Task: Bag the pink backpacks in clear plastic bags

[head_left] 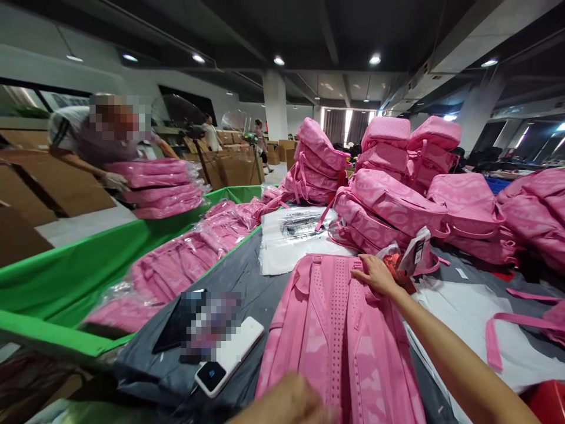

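Of the 2 bare hands, the right hand (374,274) is right of centre, fingers bent and pointing left, its bare forearm (454,347) slanting up from the lower right corner. The left hand (293,401) blurs at bottom centre, its finger pose unclear.

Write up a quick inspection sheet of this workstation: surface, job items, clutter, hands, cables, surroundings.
Surface: dark grey cover, creased.
Job items: pink backpack, strap side up; piled pink backpacks beyond it.
Clutter: white device with a small dark display; white sheets lying about.
Hands: right hand at the backpack's top edge; left hand blurred over its lower part, contact unclear.
Cables: possible thin cord by the white device, too unclear to confirm.
Surroundings: green bin with bagged pink packs, left; beyond it, a co-worker holding a bagged stack.
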{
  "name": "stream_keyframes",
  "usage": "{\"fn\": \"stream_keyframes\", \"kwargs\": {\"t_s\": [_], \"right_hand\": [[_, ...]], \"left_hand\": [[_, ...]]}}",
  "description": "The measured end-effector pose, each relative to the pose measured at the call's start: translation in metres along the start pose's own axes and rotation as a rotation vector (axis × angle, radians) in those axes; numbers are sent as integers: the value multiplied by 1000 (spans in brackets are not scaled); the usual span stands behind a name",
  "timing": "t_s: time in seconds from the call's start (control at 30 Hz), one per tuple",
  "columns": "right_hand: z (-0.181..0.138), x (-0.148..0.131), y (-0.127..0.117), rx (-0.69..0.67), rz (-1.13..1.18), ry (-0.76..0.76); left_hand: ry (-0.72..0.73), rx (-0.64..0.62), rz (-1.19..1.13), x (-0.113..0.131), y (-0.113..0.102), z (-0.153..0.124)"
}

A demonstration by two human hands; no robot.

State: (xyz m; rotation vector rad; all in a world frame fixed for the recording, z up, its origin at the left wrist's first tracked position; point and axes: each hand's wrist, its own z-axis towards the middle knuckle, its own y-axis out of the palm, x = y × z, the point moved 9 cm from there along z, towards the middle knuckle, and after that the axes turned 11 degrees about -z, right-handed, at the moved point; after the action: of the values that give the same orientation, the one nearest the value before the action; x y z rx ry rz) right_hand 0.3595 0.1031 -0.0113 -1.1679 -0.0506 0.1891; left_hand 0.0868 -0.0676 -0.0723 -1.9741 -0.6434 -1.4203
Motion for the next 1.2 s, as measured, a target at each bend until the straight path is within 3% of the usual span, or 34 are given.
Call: {"fn": "stream_keyframes", "kwargs": {"t_s": [0.03,0.1,0.17,0.23,0.3,0.4,0.57,0.73,0.9,0.97,1.1,1.2], "right_hand": [[-3,0,2,19,6,2],[-8,-1,3,86,45,-8],[-14,-1,1,172,121,-32],[-19,0,0,244,207,-55],[-23,2,1,293,261,-63],[-31,1,2,373,272,-64],[-43,-18,-2,454,154,-85],[-76,-37,-4,435,8,-45],[-122,-43,7,296,21,-40],[-129,-39,13,219,47,-37],[-94,-19,46,-117,59,24],[-50,6,70,-341,-54,159]], "left_hand": [[80,85,130,23,-26,15],[276,402,442,77,-85,47],[204,601,586,99,-131,92],[128,624,602,102,-151,140],[129,615,610,96,-152,175],[245,653,623,84,-137,191],[480,730,618,71,-127,162],[608,683,645,55,-112,135],[593,566,664,19,-82,114],[530,483,711,9,-76,119],[294,236,829,-1,-80,171],[190,217,846,16,-97,215]]}}
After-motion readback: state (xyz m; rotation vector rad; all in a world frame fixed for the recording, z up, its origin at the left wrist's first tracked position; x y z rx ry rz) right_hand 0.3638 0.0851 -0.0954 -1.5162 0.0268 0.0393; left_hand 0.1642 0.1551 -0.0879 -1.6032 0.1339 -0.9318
